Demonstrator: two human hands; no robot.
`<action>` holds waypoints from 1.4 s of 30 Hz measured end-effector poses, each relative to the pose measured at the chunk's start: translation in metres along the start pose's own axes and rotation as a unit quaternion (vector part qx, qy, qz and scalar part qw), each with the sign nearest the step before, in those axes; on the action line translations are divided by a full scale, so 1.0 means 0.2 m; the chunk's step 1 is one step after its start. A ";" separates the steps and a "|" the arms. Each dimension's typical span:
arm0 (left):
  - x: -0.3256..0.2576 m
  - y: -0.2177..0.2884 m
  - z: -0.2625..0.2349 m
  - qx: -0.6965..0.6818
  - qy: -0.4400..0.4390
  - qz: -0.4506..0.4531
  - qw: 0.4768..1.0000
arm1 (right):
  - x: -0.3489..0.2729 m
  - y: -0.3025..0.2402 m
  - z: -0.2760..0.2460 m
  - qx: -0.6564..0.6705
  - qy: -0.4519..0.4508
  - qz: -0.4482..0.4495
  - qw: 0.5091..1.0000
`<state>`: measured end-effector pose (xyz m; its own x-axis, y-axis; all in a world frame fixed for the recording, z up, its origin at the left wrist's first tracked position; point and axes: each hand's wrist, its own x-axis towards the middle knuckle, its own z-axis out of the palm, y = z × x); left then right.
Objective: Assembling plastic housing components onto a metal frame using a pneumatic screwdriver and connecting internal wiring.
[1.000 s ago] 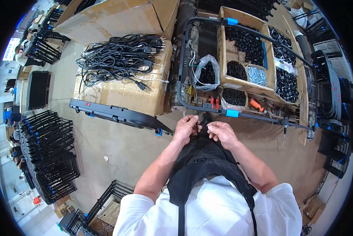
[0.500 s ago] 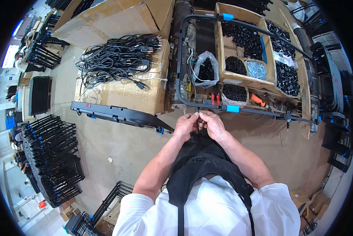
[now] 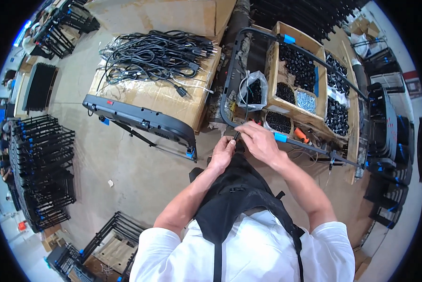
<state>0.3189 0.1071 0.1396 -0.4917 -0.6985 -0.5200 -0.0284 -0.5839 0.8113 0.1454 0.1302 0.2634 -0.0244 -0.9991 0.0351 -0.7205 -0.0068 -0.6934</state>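
In front of my apron, both hands meet at the near edge of a black tubular frame (image 3: pixel 228 91) with blue tape bands. My left hand (image 3: pixel 223 152) pinches a thin black cable (image 3: pixel 236 136) between thumb and fingers. My right hand (image 3: pixel 260 142) is closed just above it, fingertips on the upper part of the same cable, by the frame's near bar; its palm side is hidden. Thin wires (image 3: pixel 243 84) come out at the frame's left side and run down toward my fingers. A clear plastic bag (image 3: pixel 254 94) of black parts lies inside the frame.
Beyond the frame, a wooden compartment box (image 3: pixel 273 61) holds black knobs and screws. An orange-handled tool (image 3: pixel 301 136) lies nearer. At left, black power cords (image 3: pixel 159 56) cover a cardboard box (image 3: pixel 168 101), with a long black panel (image 3: pixel 140 117) leaning before it. Frame stacks (image 3: pixel 42 164) stand farther left.
My right hand has shifted from beside the left to above it, over the frame's near bar. The left hand has dropped slightly nearer to me. The whole view has turned a little.
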 end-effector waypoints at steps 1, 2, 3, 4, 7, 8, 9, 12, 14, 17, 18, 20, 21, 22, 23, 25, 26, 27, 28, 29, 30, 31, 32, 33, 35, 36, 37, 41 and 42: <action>0.01 -0.03 0.00 -0.007 -0.001 0.003 1.000 | 0.05 0.04 0.01 -0.036 -0.031 -0.057 0.997; 0.01 -0.05 -0.01 -0.007 -0.012 0.007 1.000 | 0.12 0.04 0.01 -0.041 -0.035 -0.061 0.997; 0.02 -0.06 -0.02 -0.007 -0.022 0.012 1.000 | 0.18 0.04 0.02 -0.121 -0.148 -0.095 0.977; 0.02 -0.06 -0.03 -0.013 -0.020 0.016 1.000 | 0.23 0.02 0.04 -0.199 -0.257 -0.127 0.937; 0.01 -0.04 -0.05 0.051 -0.011 0.053 0.997 | 0.31 0.00 0.13 -0.332 -0.338 -0.167 0.864; -0.01 -0.02 -0.04 0.060 -0.020 0.059 0.996 | 0.32 0.02 0.16 -0.400 -0.376 -0.177 0.817; -0.02 0.00 -0.04 0.068 -0.029 0.066 0.995 | 0.32 0.10 0.18 -0.377 -0.308 -0.278 0.828; -0.02 -0.02 -0.06 0.119 -0.029 0.036 0.992 | 0.34 0.13 0.15 -0.336 -0.251 -0.348 0.838; -0.02 -0.05 -0.08 0.144 0.003 0.093 0.985 | 0.31 0.06 0.10 -0.328 -0.295 -0.323 0.837; -0.02 -0.03 -0.09 0.187 0.036 0.126 0.974 | 0.27 0.04 0.02 -0.273 -0.291 -0.202 0.894; -0.03 -0.01 -0.08 0.202 0.035 0.108 0.973 | 0.26 0.07 0.01 -0.274 -0.297 -0.208 0.891; -0.03 0.02 -0.09 0.175 0.023 0.083 0.981 | 0.27 0.06 -0.01 -0.211 -0.286 -0.165 0.920; -0.03 0.03 -0.09 0.154 0.005 0.058 0.986 | 0.27 0.08 0.00 -0.194 -0.271 -0.183 0.925; -0.03 0.03 -0.10 0.151 0.010 0.057 0.987 | 0.27 0.07 0.00 -0.193 -0.275 -0.187 0.923; -0.03 0.03 -0.10 0.147 0.008 0.056 0.988 | 0.27 0.06 0.00 -0.170 -0.262 -0.211 0.926; -0.03 0.03 -0.10 0.144 0.008 0.054 0.988 | 0.26 0.07 0.01 -0.145 -0.248 -0.235 0.929; -0.02 0.03 -0.10 0.145 0.011 0.054 0.988 | 0.25 0.09 0.02 -0.135 -0.236 -0.246 0.930; -0.02 0.02 -0.10 0.147 0.013 0.055 0.988 | 0.24 0.11 0.03 -0.126 -0.224 -0.257 0.931; -0.02 0.04 -0.10 0.147 0.013 0.053 0.988 | 0.24 0.11 0.02 -0.125 -0.224 -0.257 0.932; -0.03 0.06 -0.10 0.145 0.011 0.039 0.989 | 0.24 0.11 0.02 -0.119 -0.222 -0.264 0.931; -0.04 0.08 -0.09 0.143 0.009 0.025 0.989 | 0.23 0.11 0.02 -0.113 -0.219 -0.271 0.930; -0.04 0.08 -0.09 0.143 0.010 0.024 0.989 | 0.23 0.10 0.02 -0.112 -0.219 -0.271 0.931; -0.04 0.08 -0.09 0.144 0.015 0.028 0.989 | 0.24 0.10 0.02 -0.117 -0.219 -0.281 0.927; -0.04 0.08 -0.09 0.145 0.020 0.031 0.989 | 0.24 0.09 0.02 -0.123 -0.219 -0.290 0.924; -0.05 0.12 -0.08 0.144 0.012 0.015 0.989 | 0.25 0.10 0.02 -0.122 -0.220 -0.298 0.921; -0.06 0.14 -0.08 0.141 0.007 0.001 0.990 | 0.25 0.11 0.02 -0.122 -0.223 -0.309 0.916; -0.05 0.13 -0.08 0.141 0.006 0.000 0.990 | 0.26 0.11 0.02 -0.122 -0.224 -0.308 0.917; -0.05 0.10 -0.09 0.112 0.018 0.013 0.993 | 0.26 0.12 0.02 -0.117 -0.234 -0.322 0.910; -0.05 0.10 -0.09 0.109 0.018 0.012 0.994 | 0.26 0.12 0.02 -0.122 -0.234 -0.319 0.910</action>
<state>0.3393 0.0943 0.1567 -0.4628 -0.7277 -0.5063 -0.2066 -0.4669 0.8599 0.1294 0.0784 0.2452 0.7099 -0.7038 0.0245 -0.6182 -0.6394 -0.4572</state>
